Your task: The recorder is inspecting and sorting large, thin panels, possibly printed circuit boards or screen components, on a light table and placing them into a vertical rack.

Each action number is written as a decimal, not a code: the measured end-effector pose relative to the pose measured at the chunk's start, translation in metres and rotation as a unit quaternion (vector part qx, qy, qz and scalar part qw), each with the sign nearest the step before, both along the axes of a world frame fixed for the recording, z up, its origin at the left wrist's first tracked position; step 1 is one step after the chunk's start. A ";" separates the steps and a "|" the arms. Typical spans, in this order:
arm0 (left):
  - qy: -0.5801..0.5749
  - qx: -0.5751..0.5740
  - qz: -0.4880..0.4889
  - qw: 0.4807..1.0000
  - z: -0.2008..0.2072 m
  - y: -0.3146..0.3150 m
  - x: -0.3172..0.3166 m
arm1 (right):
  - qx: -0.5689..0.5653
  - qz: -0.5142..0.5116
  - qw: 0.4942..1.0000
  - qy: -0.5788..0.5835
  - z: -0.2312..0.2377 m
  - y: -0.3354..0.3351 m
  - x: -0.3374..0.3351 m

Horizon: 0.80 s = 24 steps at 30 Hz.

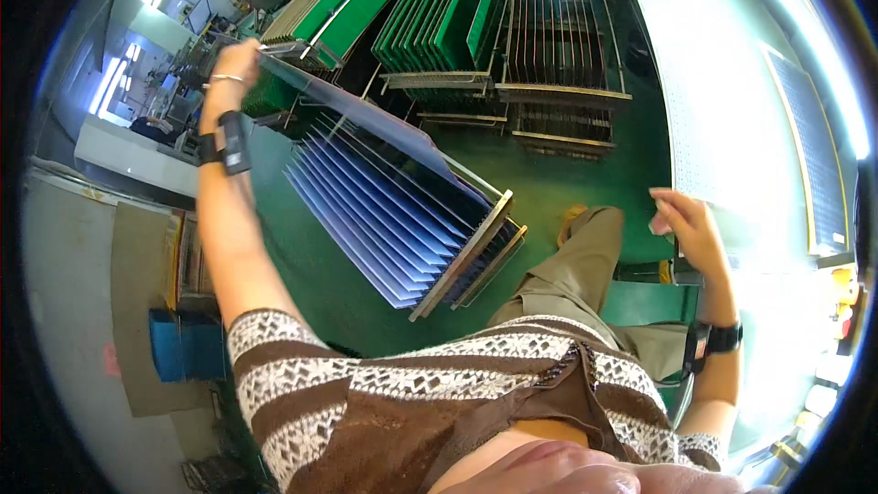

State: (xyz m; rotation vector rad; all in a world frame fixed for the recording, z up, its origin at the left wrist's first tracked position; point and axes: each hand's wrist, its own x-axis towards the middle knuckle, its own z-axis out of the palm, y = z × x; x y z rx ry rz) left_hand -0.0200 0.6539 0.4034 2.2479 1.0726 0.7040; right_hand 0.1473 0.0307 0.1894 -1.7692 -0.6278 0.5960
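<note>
Left hand (238, 62), clamped on the panel (366, 117) by its corner, should probably steady it clear of the sheets (370, 220) lower right of that hand; the right hand's (697, 230) grip I cannot tell.

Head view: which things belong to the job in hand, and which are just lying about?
In the job:
left hand
thin panel it grips
bluish panels
their rack

Seemingly just lying about:
green panels
blue container
yellow-edged panel
</note>
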 end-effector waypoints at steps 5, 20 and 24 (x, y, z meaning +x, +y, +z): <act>-0.158 -0.034 -0.124 0.979 0.113 -0.105 0.027 | 0.045 0.100 0.989 -0.097 -0.014 0.076 0.055; -0.368 -0.046 -0.540 0.756 -0.015 -0.288 0.219 | 0.179 -0.287 0.904 0.260 -0.011 -0.005 0.137; -0.177 -0.346 -0.463 0.797 -0.110 -0.310 0.226 | 0.148 -0.477 0.833 0.237 -0.015 -0.088 0.072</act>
